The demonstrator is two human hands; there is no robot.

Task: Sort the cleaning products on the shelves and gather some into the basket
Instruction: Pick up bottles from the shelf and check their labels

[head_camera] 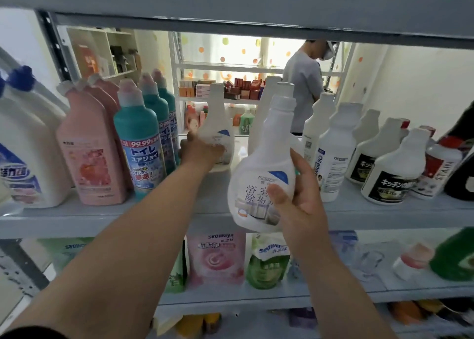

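Here, the right hand (297, 197) wraps thumb and fingers round the lower body of a smooth white plastic bottle with a blue-cornered label (259, 174), held up well right of the teal toilet-cleaner bottle (139, 143). The left hand (201, 152) grips a matching white bottle (218, 123) standing just right of that teal bottle, further back. The glossy, bulbous plastic could slip, and the reaching forearm might topple the tall, narrow teal neighbour. No basket shows.
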